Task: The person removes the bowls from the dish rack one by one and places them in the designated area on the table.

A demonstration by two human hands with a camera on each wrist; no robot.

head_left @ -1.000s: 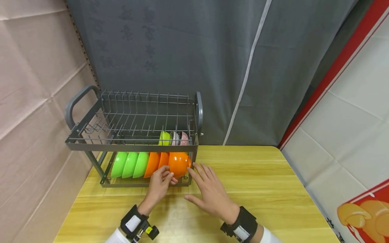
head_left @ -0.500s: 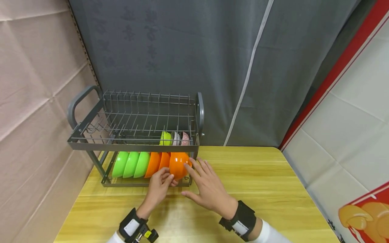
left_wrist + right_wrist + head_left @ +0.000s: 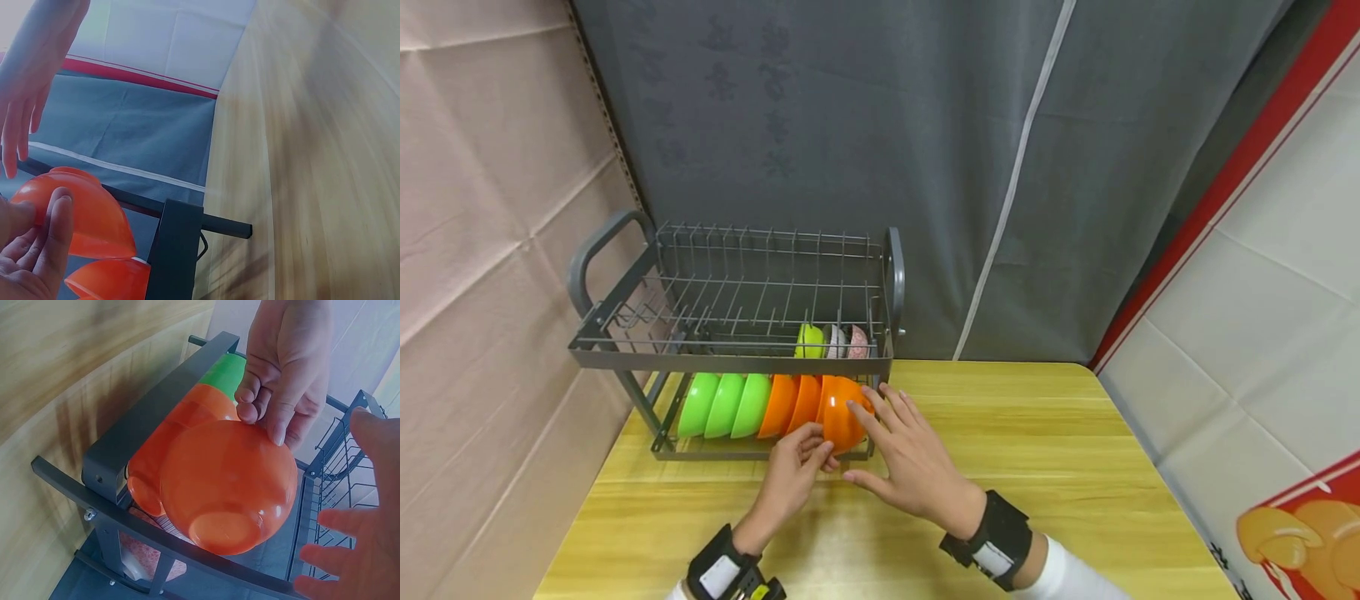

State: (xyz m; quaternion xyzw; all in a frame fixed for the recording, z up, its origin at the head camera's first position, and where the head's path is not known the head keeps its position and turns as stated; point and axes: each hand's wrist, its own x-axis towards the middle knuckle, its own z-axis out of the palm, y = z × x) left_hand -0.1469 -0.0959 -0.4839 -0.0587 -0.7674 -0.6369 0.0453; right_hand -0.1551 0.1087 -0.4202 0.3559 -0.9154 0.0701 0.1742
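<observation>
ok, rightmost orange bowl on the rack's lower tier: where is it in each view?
Head: orange bowl centre frame, right end of the lower row, between both hands.
Left wrist: orange bowl at lower left, beside the fingers.
Right wrist: orange bowl fills the centre, left hand on its rim.
Shared landmark: the grey rack front rail.

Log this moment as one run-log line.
left hand: fingers grip rim of orange bowl | right hand: open, touching bowl | site: lower tier of dish rack
</observation>
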